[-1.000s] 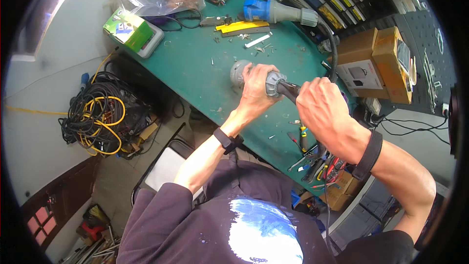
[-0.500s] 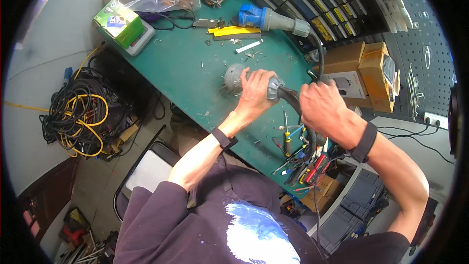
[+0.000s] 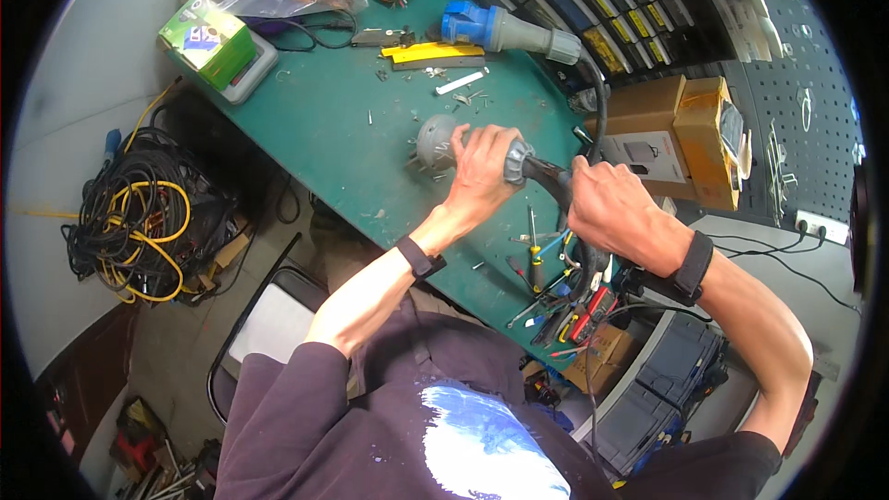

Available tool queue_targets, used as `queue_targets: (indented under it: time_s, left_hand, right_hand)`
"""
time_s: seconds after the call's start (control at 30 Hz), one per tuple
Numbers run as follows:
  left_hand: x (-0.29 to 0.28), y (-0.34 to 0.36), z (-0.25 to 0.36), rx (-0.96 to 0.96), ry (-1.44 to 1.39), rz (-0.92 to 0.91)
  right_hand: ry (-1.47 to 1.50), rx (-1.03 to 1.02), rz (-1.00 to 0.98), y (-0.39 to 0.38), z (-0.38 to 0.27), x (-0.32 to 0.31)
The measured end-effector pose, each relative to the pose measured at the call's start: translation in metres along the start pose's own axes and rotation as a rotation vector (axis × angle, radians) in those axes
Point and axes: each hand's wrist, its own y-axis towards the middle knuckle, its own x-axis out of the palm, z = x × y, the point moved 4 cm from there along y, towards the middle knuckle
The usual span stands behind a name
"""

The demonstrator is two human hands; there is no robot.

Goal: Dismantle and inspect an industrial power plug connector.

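A grey industrial plug point(image 3: 435, 143) is held above the green workbench point(image 3: 343, 153), its pins pointing left. My left hand point(image 3: 483, 167) is wrapped round the plug's body, hiding its middle; the ribbed cable nut point(image 3: 519, 163) shows to the right of my fingers. From that nut a thick black cable point(image 3: 548, 174) runs right into my right hand point(image 3: 613, 208), which is closed round it. More of the cable hangs below my right hand, over the tools. A blue and grey industrial connector point(image 3: 505, 30) lies at the back, with a black cable leading from it.
Several screwdrivers and pliers point(image 3: 574, 310) lie at the bench's near right edge. Cardboard boxes point(image 3: 648, 130) and a parts-drawer rack point(image 3: 593, 0) stand at the right and back. A green box point(image 3: 208, 42) sits far left. Coiled cables point(image 3: 134, 213) are heaped left of the bench.
The plug has shifted slightly left in my left hand's grip. My right hand keeps hold of the cable, nearly in place. The whole view has shifted a little.
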Motion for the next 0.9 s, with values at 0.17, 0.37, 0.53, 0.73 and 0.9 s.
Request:
queue_targets:
  time_s: [0.17, 0.37, 0.53, 0.73, 0.9]
  left_hand:
    - [0.004, 0.003, 0.002, 0.012, 0.006, 0.002]
    - [0.005, 0.001, 0.003, 0.031, 0.01, -0.005]
    - [0.003, -0.005, 0.0, 0.032, 0.009, -0.011]
    - [-0.003, -0.01, -0.001, 0.072, -0.007, -0.029]
    - [-0.008, -0.01, 0.002, 0.073, -0.012, -0.025]
  right_hand:
    - [0.056, 0.203, -0.195, 0.002, 0.017, 0.012]
    - [0.267, 0.381, -0.319, -0.005, 0.038, 0.032]
    - [0.813, 0.815, -0.749, 0.001, 0.035, 0.022]
    - [1.581, 1.186, -0.682, -0.019, 0.021, 0.033]
    - [2.131, 1.211, -0.784, -0.036, 0.022, 0.057]
